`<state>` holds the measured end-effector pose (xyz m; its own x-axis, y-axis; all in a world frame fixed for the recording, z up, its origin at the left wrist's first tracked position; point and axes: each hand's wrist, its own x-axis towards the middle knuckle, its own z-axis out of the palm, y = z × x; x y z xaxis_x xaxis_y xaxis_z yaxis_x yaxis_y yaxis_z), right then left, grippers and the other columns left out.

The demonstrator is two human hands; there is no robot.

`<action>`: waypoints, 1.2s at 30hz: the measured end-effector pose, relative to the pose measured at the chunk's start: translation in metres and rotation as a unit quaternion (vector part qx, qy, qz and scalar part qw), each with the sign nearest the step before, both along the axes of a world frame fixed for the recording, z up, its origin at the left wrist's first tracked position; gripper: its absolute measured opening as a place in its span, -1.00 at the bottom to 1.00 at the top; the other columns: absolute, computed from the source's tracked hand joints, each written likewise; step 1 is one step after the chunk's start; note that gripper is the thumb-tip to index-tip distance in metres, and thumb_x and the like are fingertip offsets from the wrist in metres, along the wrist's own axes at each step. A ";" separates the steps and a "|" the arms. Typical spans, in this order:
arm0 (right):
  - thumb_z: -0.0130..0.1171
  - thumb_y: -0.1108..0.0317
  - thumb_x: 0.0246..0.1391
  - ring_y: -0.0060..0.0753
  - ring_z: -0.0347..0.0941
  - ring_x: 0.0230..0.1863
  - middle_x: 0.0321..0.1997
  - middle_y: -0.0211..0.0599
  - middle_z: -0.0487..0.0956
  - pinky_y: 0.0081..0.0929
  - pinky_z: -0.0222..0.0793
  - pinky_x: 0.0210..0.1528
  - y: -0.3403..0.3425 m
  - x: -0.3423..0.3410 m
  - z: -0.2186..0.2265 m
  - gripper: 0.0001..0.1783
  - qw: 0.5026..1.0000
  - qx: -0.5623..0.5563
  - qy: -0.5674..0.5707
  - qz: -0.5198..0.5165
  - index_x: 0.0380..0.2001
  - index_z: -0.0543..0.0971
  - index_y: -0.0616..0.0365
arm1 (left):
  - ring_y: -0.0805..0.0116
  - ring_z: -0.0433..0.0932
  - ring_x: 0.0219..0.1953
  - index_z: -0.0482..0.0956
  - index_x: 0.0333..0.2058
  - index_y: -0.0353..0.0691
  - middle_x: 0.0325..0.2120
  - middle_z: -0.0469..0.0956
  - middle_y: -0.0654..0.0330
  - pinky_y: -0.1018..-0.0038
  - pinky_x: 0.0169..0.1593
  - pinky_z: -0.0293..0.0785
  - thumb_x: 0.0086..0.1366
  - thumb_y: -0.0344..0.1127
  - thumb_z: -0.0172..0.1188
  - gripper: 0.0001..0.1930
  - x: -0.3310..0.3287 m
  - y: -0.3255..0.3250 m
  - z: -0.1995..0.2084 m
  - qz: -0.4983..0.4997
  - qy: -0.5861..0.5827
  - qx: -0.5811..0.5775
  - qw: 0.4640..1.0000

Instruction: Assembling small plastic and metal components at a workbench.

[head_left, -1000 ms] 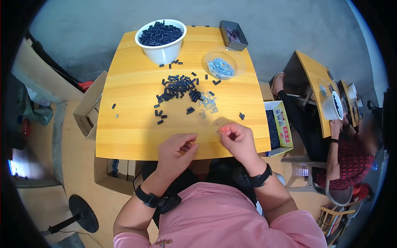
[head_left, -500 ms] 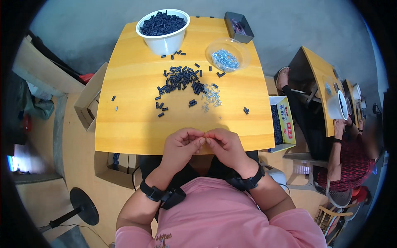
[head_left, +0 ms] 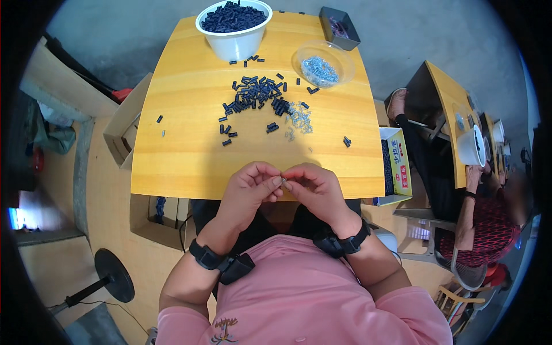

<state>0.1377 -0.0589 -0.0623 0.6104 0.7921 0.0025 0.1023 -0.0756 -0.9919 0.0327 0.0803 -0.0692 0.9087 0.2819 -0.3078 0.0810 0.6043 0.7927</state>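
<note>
A wooden table (head_left: 167,167) fills the middle of the view, its near edge close to the person's body, which probably lets the wrists work low and near the lap; at its far side stands a white tub (head_left: 234,47) heaped with black pieces, seemingly a bulk supply kept out of the way; right of it sits a clear bowl (head_left: 343,56) of silvery pieces, its low wall likely making for easy scooping; the left hand (head_left: 248,187) and right hand (head_left: 317,188) meet at the near edge, apparently so that each steadies the other; beyond the bowl, against the wall, is a dark tray (head_left: 347,42); a loose pile of black pieces (head_left: 259,92) lies mid-table, presumably spread for picking singly, with scattered silvery pieces (head_left: 300,119) at its right edge, perhaps for the right hand's reach; smallest is a silvery piece (head_left: 283,179), pinched where both hands' thumbs and forefingers close tip to tip, with hardly any gap; its exact form is too small to tell.
</note>
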 end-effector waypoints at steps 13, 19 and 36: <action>0.11 0.64 -0.02 -0.76 0.38 -0.42 -0.44 -0.49 0.51 -0.79 0.29 -0.35 -0.007 0.024 0.014 -0.86 0.991 0.047 0.119 -0.033 -0.37 0.49 0.19 | 0.51 0.50 -0.48 0.52 -0.30 -0.25 -0.47 0.54 0.26 0.66 -0.39 0.43 0.17 -0.45 0.18 -0.90 -0.010 0.021 -0.003 0.089 0.032 0.254 0.962; 0.16 0.60 -0.04 -0.77 0.37 -0.46 -0.47 -0.52 0.47 -0.80 0.29 -0.40 -0.009 0.013 0.006 -0.89 0.995 -0.032 0.091 -0.013 -0.40 0.48 0.20 | 0.47 0.49 -0.51 0.55 -0.43 -0.34 -0.53 0.51 0.16 0.61 -0.40 0.42 0.03 -0.53 0.24 -0.91 -0.002 0.056 0.000 0.218 0.063 0.575 0.786; 0.18 0.54 0.01 -0.78 0.39 -0.43 -0.45 -0.52 0.50 -0.79 0.33 -0.39 -0.001 0.005 0.005 -0.92 0.996 -0.003 0.080 -0.026 -0.36 0.52 0.24 | 0.05 0.49 -0.40 0.54 -0.41 -0.32 -0.48 0.49 -0.06 0.33 -0.28 0.43 0.03 -0.46 0.18 -0.88 0.012 0.061 -0.001 0.058 0.122 0.754 0.643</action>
<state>0.1430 -0.0599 -0.0568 0.6428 0.7590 -0.1031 -0.0614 -0.0831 -0.9946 0.0444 0.1412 -0.0697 0.8315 0.4878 0.2659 0.3372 -0.8235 0.4561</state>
